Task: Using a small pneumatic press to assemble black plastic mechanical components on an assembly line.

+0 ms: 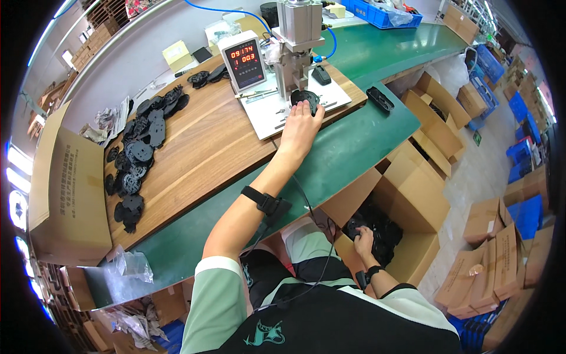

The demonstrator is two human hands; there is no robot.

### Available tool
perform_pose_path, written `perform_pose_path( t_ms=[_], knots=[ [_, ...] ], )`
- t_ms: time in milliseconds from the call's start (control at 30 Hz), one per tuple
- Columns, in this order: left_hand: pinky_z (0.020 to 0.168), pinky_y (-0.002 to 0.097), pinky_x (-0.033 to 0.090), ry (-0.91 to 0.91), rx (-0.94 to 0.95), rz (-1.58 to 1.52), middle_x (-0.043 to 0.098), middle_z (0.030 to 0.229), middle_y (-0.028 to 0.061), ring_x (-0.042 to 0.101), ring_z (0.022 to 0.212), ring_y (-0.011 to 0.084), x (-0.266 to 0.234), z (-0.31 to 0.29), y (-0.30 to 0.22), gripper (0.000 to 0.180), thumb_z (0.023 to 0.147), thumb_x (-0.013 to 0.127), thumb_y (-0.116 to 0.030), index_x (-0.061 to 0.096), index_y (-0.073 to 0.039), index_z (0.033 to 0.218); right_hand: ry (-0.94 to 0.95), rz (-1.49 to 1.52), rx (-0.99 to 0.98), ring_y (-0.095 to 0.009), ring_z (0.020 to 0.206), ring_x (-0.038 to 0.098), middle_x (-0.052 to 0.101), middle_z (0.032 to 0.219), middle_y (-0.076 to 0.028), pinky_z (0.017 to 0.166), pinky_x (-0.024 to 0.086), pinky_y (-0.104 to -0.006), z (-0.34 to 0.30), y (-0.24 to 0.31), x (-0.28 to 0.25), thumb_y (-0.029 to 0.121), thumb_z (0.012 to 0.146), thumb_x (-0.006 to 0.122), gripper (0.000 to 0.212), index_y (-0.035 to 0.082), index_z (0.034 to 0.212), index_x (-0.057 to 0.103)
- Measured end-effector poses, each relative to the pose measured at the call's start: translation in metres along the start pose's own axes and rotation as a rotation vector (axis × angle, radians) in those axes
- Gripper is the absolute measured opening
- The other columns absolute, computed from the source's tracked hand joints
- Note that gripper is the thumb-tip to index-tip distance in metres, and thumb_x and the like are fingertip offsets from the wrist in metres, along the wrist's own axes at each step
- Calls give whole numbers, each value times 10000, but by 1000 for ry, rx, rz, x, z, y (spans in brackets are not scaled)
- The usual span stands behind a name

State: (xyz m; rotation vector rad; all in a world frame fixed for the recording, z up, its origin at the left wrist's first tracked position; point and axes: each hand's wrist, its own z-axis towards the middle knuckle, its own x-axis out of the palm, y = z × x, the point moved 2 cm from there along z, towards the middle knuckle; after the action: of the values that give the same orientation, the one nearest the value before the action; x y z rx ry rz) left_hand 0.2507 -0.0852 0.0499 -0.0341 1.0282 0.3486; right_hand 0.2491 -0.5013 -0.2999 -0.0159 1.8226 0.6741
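My left hand [300, 128] reaches to the small bench press [293, 65]. Its fingers are closed on the near edge of a round black plastic part [305, 99], which sits on the press's white base plate [265, 122] under the ram. The fingers and thumb cover some of that part. Low on the right, my right hand [364, 241] is inside an open cardboard box [421, 239] beside the bench. Its fingers curl at a dark piece among the black parts [384, 236] there; the piece blends into the pile, so its kind is unclear.
Several black plastic discs [140, 151] lie along the wooden board [194, 159]. A counter box with red digits [243, 61] stands left of the press. A black oblong part [380, 100] rests on the green bench [354, 141]. A cable [303, 192] crosses the bench edge.
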Motion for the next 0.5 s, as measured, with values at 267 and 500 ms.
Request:
perform_pose_path(
  t_ms=[267, 500],
  knots=[
    [954, 423, 528, -49, -6, 75, 652, 1164, 194, 662, 1119, 325, 5, -2, 1, 503, 849, 672, -31, 570, -48, 1341, -556, 449, -719, -343, 1090, 602, 642, 1137, -125, 950, 508, -422, 0, 242, -188, -93, 795, 638, 264, 61, 1002, 694],
    [914, 418, 519, -130, -22, 62, 580, 1110, 155, 661, 1053, 298, -9, -1, -7, 616, 848, 682, -51, 476, -50, 1429, -541, 141, -952, -383, 1383, 495, 582, 1402, -146, 1145, 397, -472, 105, 363, -246, -53, 761, 692, 670, 55, 1409, 559]
  ],
)
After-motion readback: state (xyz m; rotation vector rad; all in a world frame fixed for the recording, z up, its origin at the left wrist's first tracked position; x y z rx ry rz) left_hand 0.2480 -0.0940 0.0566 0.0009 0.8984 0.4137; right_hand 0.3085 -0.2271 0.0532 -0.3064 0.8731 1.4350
